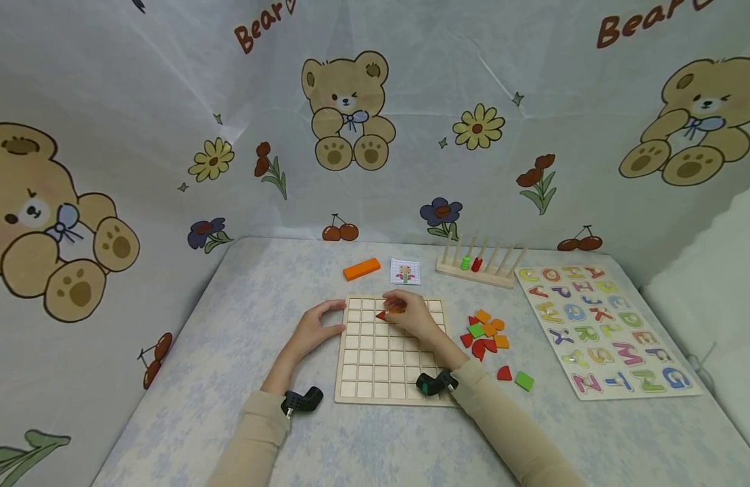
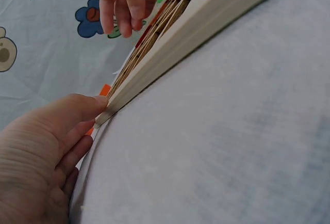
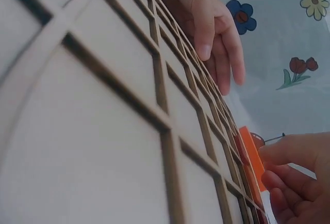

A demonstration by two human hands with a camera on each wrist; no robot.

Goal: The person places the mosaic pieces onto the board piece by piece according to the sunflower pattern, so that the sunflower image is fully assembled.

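Observation:
A wooden grid board lies on the table. My left hand is at its left edge, relaxed, with the thumb and fingertips touching the board's side. Over the upper part of the board is my right hand, fingers bent down toward the cells. A red tile lies in a cell beside the thumb, and an orange tile shows among the fingers. Whether the right fingers pinch that orange tile or only hover over it is hidden. In the right wrist view the right hand appears at the lower right, partly cut off.
Red, green and orange tiles lie loose right of the board. Behind it are an orange bar, a small pattern card and a wooden peg stand with green and red beads. An alphabet board lies farther right.

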